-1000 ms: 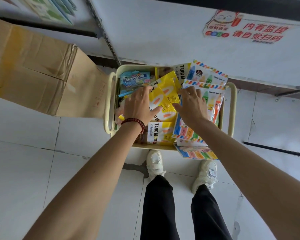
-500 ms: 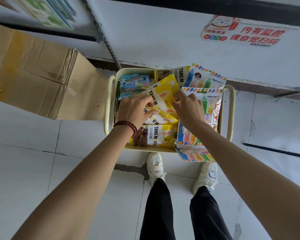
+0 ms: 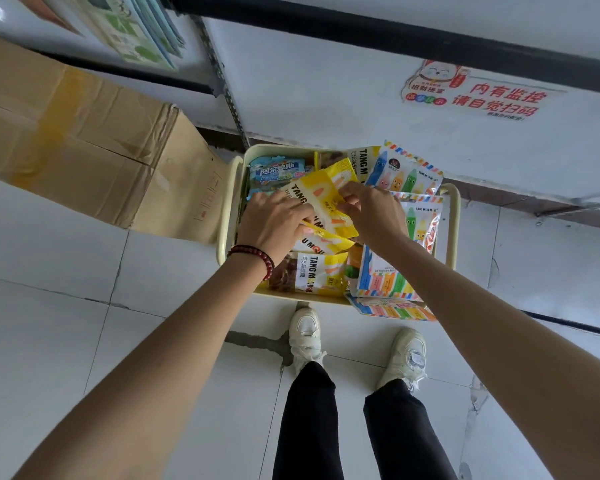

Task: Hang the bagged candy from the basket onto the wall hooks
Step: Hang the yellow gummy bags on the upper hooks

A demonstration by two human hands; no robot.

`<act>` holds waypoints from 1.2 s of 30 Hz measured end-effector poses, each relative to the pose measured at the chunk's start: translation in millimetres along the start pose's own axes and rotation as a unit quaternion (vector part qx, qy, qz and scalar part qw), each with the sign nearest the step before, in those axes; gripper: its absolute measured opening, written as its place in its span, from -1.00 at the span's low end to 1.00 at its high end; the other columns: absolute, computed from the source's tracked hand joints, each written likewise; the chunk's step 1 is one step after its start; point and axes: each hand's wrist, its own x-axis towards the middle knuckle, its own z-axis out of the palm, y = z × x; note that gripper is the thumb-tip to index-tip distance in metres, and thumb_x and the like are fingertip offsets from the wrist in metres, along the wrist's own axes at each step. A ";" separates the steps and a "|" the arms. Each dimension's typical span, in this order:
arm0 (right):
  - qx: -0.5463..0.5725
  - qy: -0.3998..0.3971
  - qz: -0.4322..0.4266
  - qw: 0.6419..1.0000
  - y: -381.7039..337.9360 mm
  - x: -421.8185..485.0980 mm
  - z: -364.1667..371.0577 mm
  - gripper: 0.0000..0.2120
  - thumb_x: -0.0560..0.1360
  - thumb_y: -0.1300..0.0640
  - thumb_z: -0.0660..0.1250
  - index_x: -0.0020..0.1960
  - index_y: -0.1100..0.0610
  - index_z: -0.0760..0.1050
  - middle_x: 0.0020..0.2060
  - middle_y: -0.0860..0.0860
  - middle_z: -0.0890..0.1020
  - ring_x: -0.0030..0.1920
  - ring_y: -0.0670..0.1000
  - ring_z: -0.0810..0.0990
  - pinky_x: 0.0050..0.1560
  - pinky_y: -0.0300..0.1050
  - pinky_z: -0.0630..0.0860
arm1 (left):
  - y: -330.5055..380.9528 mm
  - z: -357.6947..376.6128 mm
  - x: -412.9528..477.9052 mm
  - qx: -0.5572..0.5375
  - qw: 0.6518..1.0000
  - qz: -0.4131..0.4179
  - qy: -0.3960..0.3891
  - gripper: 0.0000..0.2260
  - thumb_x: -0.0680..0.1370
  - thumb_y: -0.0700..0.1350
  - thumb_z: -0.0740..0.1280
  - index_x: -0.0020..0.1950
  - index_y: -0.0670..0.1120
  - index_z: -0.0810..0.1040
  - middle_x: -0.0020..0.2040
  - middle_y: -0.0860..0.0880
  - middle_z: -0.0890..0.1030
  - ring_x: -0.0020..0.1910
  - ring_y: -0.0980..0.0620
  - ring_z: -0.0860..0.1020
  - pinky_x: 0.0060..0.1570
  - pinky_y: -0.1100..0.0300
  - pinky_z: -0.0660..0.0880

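- A brown cardboard box (image 3: 84, 143) lies on its side on the pale tiled floor (image 3: 49, 323), its open flaps just beside the basket's left handle.
- Above the box, green and blue packets (image 3: 136, 32) hang against the wall.
- A cream basket (image 3: 226, 209) with tube handles stands on the floor against the white wall, filled with bagged candy.
- A blue bag (image 3: 278, 169) lies in the basket's far left corner.
- The left hand (image 3: 274, 223), with a dark red bead bracelet (image 3: 257, 254) at the wrist, reaches into the basket. Its fingers are bent over the left edge of the top yellow bag (image 3: 326, 192) and its thumb is tucked beneath, so it grips the bag.
- The top yellow bag is inside the basket, tilted above the other bags and held between both hands.
- Beneath it lie a second yellow bag (image 3: 326, 241) and, nearer the person, a yellow-and-white bag (image 3: 319, 271).
- Two white shoes (image 3: 305, 334) below black trousers (image 3: 309, 420) stand just in front of the basket.
- The right hand (image 3: 371, 213) pinches the right edge of the top yellow bag, its fingers curled together.
- Crayon-print bags (image 3: 406, 174) fill the right side of the basket, and one more crayon-print bag (image 3: 392, 310) hangs over the near rim.
- A sticker with red lettering (image 3: 482, 95) is on the wall at the upper right.
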 end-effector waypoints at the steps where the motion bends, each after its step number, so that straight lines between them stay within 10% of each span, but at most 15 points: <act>1: 0.007 0.000 -0.004 1.000 -5.8 -2.0 -4.5 -0.80 0.53 0.02 0.30 0.14 -0.01 0.53 0.03 -0.01 0.66 0.03 0.07 0.60 0.02 0.04 0.54 | -2.3 -7.0 -4.8 -0.004 1.000 -0.008 0.016 -0.83 0.55 0.04 0.27 0.09 0.08 0.57 0.09 0.11 0.62 0.12 0.02 0.46 0.09 0.07 0.25; 17: -0.064 0.095 -0.160 0.981 -62.0 -85.0 -135.7 -0.80 0.58 0.09 0.24 0.16 -0.01 0.56 0.08 -0.01 0.63 -0.04 0.05 0.59 -0.22 -0.10 0.51 | 5.6 -146.3 -86.3 -0.032 0.961 -0.150 0.231 -0.95 0.50 -0.04 0.37 -0.06 0.04 0.59 -0.14 0.01 0.64 -0.10 -0.13 0.51 -0.20 0.09 0.31; 36: -0.013 0.242 -0.209 0.947 -78.8 -257.1 -399.6 -0.81 0.53 0.11 0.30 0.10 -0.05 0.59 -0.06 -0.03 0.66 -0.13 -0.05 0.52 -0.29 -0.15 0.39 | 160.5 -387.6 -149.1 -0.129 0.932 -0.042 0.337 -0.87 0.53 0.04 0.32 -0.02 0.02 0.59 -0.16 0.07 0.64 -0.13 0.06 0.55 -0.22 0.15 0.43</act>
